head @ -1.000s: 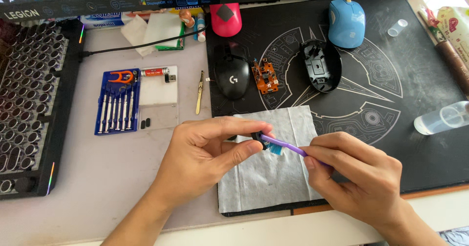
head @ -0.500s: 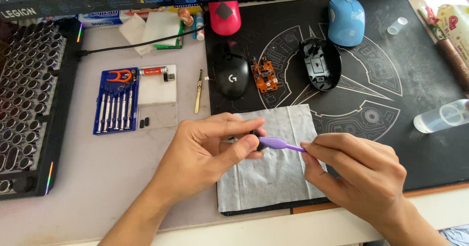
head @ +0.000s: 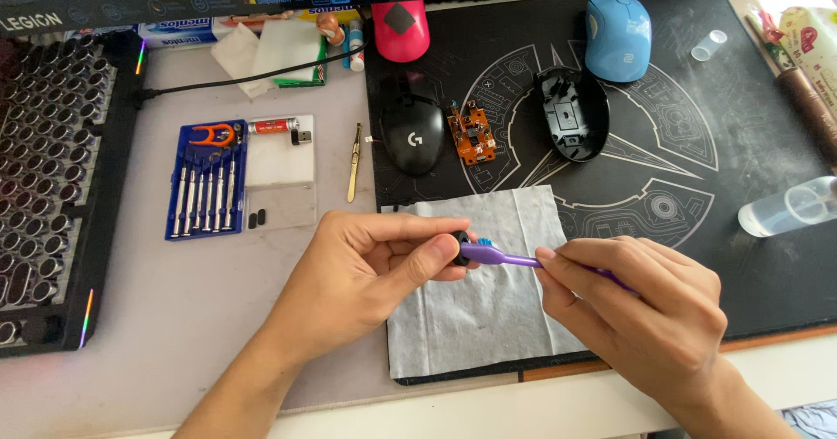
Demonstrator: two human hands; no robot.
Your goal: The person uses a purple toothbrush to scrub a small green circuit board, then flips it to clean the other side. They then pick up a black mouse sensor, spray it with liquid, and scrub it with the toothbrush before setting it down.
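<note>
Small part: a little black, rounded piece (head: 459, 244), mostly hidden, only its dark edge peeking out between thumb and fingertips.
Brush: a slim purple toothbrush (head: 501, 257) with blue bristles, lying nearly level, head pointing left.
Left hand: the left hand (head: 366, 269) curls in from the lower left, fingers (head: 410, 230) together and pinched with the thumb on the black piece, holding it just above the grey wipe (head: 475, 317).
Right hand: the right hand (head: 645, 317) comes in from the lower right, fingers wrapped shut around the purple handle, the far end of the handle buried under the knuckles.
Contact: bristles sit right against the black piece, touching it at the left fingertips; the two hands are near each other, joined only by the brush.
Where it all sits: over the wipe, which is spread at the front edge of the black desk mat (head: 697, 186) on the bench.
Behind the hands: a black mouse top shell (head: 411, 134), an orange circuit board (head: 471, 132) just beside it, and an empty black mouse base (head: 571, 112).
Off to the left: a blue screwdriver set (head: 205, 182), well apart from both hands.
</note>
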